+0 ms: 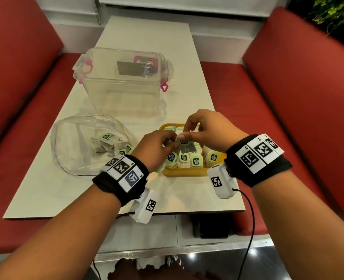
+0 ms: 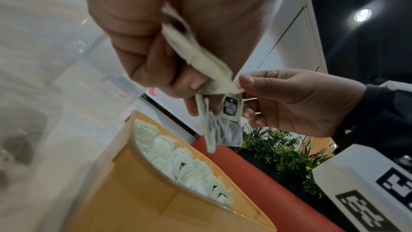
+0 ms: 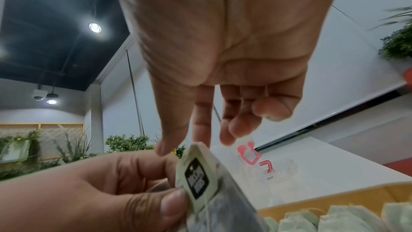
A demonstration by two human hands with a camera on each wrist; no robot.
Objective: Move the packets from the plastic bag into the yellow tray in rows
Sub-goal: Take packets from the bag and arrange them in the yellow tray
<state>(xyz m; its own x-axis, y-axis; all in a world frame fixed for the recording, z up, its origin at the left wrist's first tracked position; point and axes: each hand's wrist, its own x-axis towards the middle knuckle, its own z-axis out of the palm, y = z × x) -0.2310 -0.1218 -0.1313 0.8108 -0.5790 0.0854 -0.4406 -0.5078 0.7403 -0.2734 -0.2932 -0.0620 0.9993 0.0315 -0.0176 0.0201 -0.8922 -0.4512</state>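
Above the yellow tray (image 1: 182,174), both hands meet over one tea packet (image 1: 185,146) with a green tag (image 3: 196,177). My right hand (image 1: 184,136) pinches its top edge between thumb and forefinger (image 3: 201,130). My left hand (image 1: 172,143) grips the same packet with its thumb (image 3: 171,200) and also holds a bunch of further packets (image 2: 200,59) in its curled fingers. The tray (image 2: 156,193) holds rows of upright packets (image 1: 195,160). The clear plastic bag (image 1: 66,158) lies left of the tray with several packets (image 1: 114,147) inside.
A large clear tub (image 1: 122,81) with pink clips stands behind the bag and tray. The white table (image 1: 66,190) ends just before my wrists. Red benches (image 1: 288,98) run along both sides. Cables trail from the wrist cameras.
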